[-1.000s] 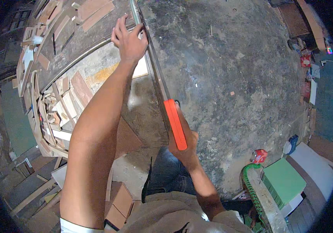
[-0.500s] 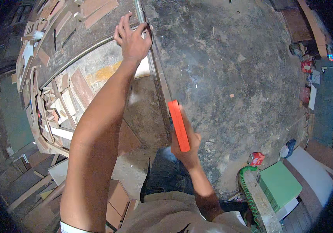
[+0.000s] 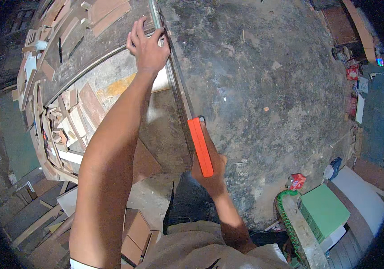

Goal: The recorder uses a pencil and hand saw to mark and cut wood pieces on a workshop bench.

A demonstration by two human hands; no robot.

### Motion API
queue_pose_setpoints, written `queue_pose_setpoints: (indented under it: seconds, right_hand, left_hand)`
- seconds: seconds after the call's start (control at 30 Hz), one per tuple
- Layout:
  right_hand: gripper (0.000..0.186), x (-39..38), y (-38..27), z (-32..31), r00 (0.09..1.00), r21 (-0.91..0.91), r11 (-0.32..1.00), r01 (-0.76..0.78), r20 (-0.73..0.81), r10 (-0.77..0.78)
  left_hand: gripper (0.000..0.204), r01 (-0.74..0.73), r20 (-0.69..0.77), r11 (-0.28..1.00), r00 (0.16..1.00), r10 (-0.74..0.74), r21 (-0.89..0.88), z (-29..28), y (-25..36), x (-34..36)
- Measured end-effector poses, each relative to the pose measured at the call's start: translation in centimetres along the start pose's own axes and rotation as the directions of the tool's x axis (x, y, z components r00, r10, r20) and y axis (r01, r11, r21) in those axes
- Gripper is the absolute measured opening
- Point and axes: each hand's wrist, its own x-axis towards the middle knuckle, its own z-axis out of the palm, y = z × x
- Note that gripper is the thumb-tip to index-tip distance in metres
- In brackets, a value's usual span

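Long hand saw with orange plastic handle (image 3: pixel 199 145) running along right edge of dusty wooden workbench (image 3: pixel 88 54). Right hand (image 3: pixel 210 168) clenching handle; left hand (image 3: pixel 149 47) pressing fingers flat beside blade. Cut progress hidden. Wood offcuts (image 3: pixel 62 121) crowding left edge.

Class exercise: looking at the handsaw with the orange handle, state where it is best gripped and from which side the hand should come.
Grip the orange handle, coming from the near end, as the right hand does: the saw's long thin blade runs away from the person, so the handle is the only thick, safe part. The left hand rests by the blade's far end.
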Motion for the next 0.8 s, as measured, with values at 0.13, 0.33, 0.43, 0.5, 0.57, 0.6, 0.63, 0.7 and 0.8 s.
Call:
queue_pose_setpoints:
  seconds: [0.13,0.33,0.43,0.5,0.57,0.6,0.63,0.7,0.8]
  right_hand:
    - [0.08,1.9,1.2,1.3,0.995,-0.024,0.995,0.098,-0.033,-0.099]
    - [0.078,3.2,2.0,1.9,0.992,0.003,0.993,0.115,-0.049,-0.115]
    - [0.066,0.4,-0.2,0.5,1.0,0.009,1.0,0.017,-0.012,-0.017]
    - [0.056,0.4,-0.5,0.4,0.998,-0.036,0.999,0.035,-0.05,-0.037]
    - [0.058,1.1,0.2,1.0,0.997,0.071,0.996,-0.054,-0.052,0.057]
    - [0.058,2.6,0.8,1.6,0.997,0.07,0.996,-0.055,-0.056,0.059]
    - [0.058,4.7,1.3,2.5,0.995,0.093,0.996,0.007,-0.095,0.002]
    - [0.059,6.0,2.2,3.2,0.989,0.11,0.992,0.066,-0.138,-0.05]
    - [0.062,5.3,2.4,3.1,0.991,-0.059,0.994,0.093,-0.086,-0.098]
  left_hand:
    - [0.02,0.006,-0.007,1.0,1.0,-0.006,0.005,-0.2,-0.1,0.0]
    - [0.021,0.01,0.003,1.0,1.0,-0.01,0.008,-0.2,0.1,0.1]
    - [0.021,0.005,0.012,1.0,1.0,-0.005,0.0,-0.3,-0.1,0.1]
    - [0.021,0.008,0.011,1.0,1.0,-0.008,-0.004,-0.3,-0.1,0.1]
    - [0.022,0.01,0.009,1.0,1.0,-0.01,-0.007,-0.4,-0.1,0.2]
    - [0.022,0.007,0.017,1.0,1.0,-0.007,-0.003,-0.3,-0.1,0.3]
    - [0.021,0.004,0.024,1.0,1.0,-0.004,0.005,-0.3,0.0,0.2]
    - [0.022,0.012,0.03,1.0,0.999,-0.012,0.008,-0.1,0.3,0.2]
    - [0.022,0.02,0.036,1.0,0.999,-0.021,0.018,0.0,0.3,0.3]
